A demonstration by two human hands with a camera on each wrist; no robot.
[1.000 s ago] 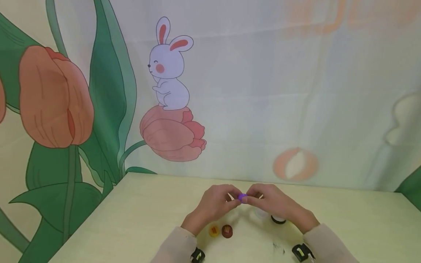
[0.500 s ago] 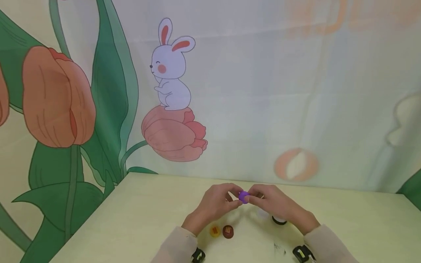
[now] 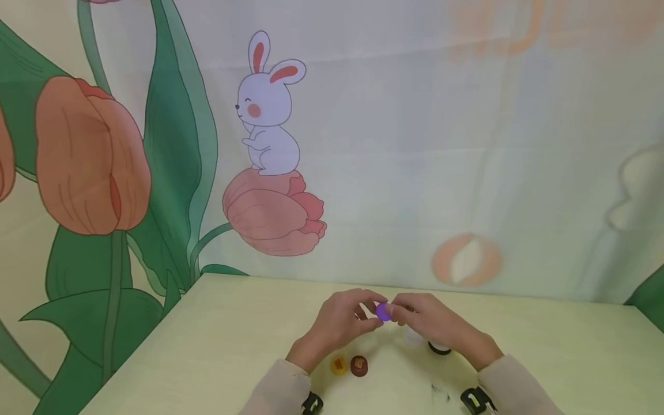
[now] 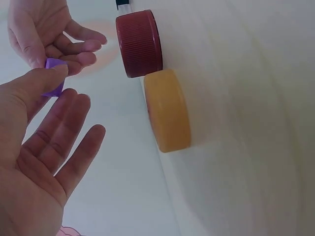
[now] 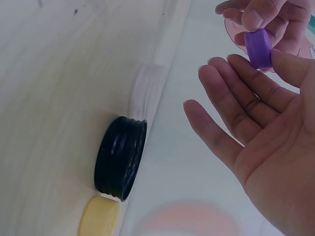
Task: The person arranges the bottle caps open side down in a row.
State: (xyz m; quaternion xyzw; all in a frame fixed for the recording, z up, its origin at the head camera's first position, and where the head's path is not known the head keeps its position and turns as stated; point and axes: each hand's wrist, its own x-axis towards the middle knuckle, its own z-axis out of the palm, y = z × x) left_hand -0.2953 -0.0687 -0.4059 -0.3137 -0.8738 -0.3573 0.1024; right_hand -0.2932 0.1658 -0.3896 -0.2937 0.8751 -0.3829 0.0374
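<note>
A small purple bottle cap with a ribbed side is held above the table between both hands. My left hand pinches it from one side, thumb and index finger at its edge. From the other side my right hand pinches the same cap with thumb and forefinger. In the wrist views the other fingers of each hand are spread loosely. Below the left hand, a dark red ribbed cap stands beside a yellow cap. Near the right hand are a black cap and a whitish translucent cap.
A second yellow cap lies past the black one in the right wrist view. The pale table ends at a printed cloth backdrop with tulips and a rabbit. Dark marks show on the tabletop near the front.
More of the purple cap shows between the fingertips than a second ago, and its flat face is turned toward the head camera. Both hands stay in nearly the same place.
</note>
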